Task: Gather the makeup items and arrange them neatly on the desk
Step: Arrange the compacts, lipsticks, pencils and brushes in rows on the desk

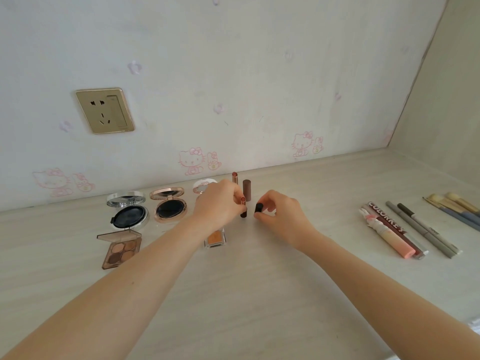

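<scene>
My left hand grips an uncapped lipstick that stands upright on the pale desk. Just to its right, my right hand pinches a small dark cap. Behind them stand another open lipstick and a brown tube. To the left lie two open round compacts and an open eyeshadow palette. A small orange pot shows under my left wrist.
At the right lie lip gloss tubes, two grey pencils and several brushes. A gold wall socket sits on the wall behind the desk. A side panel closes the desk on the right.
</scene>
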The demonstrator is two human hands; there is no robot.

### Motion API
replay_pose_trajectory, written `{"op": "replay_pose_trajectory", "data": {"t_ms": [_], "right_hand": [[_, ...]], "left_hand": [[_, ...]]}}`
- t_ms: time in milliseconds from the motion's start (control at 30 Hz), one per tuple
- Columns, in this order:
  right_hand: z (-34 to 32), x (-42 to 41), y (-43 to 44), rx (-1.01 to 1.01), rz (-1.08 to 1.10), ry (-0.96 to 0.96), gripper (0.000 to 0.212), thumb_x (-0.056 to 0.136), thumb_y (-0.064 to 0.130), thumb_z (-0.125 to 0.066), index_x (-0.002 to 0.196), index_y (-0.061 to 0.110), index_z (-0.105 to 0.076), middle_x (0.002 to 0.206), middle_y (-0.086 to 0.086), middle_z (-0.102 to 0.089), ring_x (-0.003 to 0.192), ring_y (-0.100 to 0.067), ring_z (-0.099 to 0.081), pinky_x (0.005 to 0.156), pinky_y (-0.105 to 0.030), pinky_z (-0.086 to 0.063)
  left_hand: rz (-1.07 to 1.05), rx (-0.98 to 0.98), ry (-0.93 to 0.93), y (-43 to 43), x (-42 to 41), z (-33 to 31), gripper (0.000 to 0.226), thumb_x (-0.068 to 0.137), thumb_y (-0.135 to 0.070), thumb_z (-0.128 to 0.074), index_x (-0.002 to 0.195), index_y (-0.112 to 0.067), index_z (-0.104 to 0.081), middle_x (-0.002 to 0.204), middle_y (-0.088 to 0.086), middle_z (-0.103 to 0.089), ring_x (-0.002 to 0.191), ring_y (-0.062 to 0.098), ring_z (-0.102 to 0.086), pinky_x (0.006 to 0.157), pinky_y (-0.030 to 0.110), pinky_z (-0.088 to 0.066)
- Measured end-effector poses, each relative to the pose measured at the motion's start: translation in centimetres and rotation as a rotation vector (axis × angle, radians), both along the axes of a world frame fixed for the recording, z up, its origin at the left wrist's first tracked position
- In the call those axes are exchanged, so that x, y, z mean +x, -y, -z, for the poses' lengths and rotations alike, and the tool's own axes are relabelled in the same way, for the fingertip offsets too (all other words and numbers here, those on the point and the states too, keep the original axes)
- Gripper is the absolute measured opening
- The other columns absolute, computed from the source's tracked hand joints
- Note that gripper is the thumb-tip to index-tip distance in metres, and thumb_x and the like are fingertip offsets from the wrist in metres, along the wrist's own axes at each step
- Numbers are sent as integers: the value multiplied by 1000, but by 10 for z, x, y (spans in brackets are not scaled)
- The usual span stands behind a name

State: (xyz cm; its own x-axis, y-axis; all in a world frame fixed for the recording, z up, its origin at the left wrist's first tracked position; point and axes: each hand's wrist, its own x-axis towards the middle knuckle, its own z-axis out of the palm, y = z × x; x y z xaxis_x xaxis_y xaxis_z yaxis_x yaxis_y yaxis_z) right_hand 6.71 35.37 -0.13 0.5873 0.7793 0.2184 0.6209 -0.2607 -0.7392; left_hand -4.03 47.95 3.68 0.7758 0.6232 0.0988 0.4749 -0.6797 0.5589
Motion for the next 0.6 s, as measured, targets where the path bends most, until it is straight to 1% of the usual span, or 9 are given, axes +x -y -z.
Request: {"op": "replay_pose_trajectory", "data": {"t_ms": [67, 133, 200, 300, 433, 533, 600], "right_hand": [[3, 3, -4, -16, -4, 12, 8, 84, 22, -66, 91, 22, -62, 84, 18, -62, 94, -12, -53, 77, -25, -44], [7, 5, -8, -25, 1, 17, 8, 83, 23, -66, 89, 24, -62, 84, 18, -63, 95, -13, -52, 74, -24, -42], [11, 8, -12, -34, 12, 14, 8, 83, 24, -65, 89, 26, -61, 84, 18, -64, 96, -15, -51, 74, -26, -42], [13, 10, -19, -25, 29, 17, 12, 83, 24, -66, 94, 24, -62, 88, 14, -66, 97, -16, -51, 77, -29, -45], [13, 12, -28, -17, 56, 23, 19, 82, 21, -66, 99, 22, -58, 91, 7, -65, 97, -14, -48, 71, -28, -40], [13, 13, -34, -11, 73, 21, 20, 81, 20, -66, 99, 22, -56, 88, 10, -63, 98, -15, -48, 71, -30, -40], [13, 13, -37, -17, 83, 16, 22, 81, 19, -66, 100, 22, -55, 85, 13, -61, 98, -15, -47, 70, -29, -38]], "left_hand": [[-1, -9, -14, -3, 3, 3, 18, 76, -18, -74, 72, -31, -62, 75, -13, -67, 86, 17, -67, 85, 42, -53], [-5, -8, -16, -6, 6, 6, 15, 76, -17, -73, 76, -30, -64, 77, -10, -68, 87, 18, -67, 85, 43, -53], [-18, -13, -8, -8, 8, 8, 13, 76, -16, -72, 78, -27, -66, 80, -6, -69, 88, 20, -67, 85, 43, -53], [-51, -14, 3, -10, 12, 10, 16, 76, -13, -71, 75, -28, -65, 84, -3, -70, 89, 21, -67, 85, 43, -53], [-93, -19, 11, -12, 14, 11, 14, 74, -14, -72, 74, -27, -67, 82, -4, -70, 89, 21, -67, 85, 41, -53], [-111, -11, 12, -13, 16, 11, 13, 73, -14, -73, 73, -27, -68, 81, -4, -70, 87, 21, -67, 82, 40, -54], [-117, -7, 8, -13, 17, 11, 12, 72, -15, -73, 73, -26, -68, 81, -3, -70, 86, 21, -66, 81, 40, -55]]}}
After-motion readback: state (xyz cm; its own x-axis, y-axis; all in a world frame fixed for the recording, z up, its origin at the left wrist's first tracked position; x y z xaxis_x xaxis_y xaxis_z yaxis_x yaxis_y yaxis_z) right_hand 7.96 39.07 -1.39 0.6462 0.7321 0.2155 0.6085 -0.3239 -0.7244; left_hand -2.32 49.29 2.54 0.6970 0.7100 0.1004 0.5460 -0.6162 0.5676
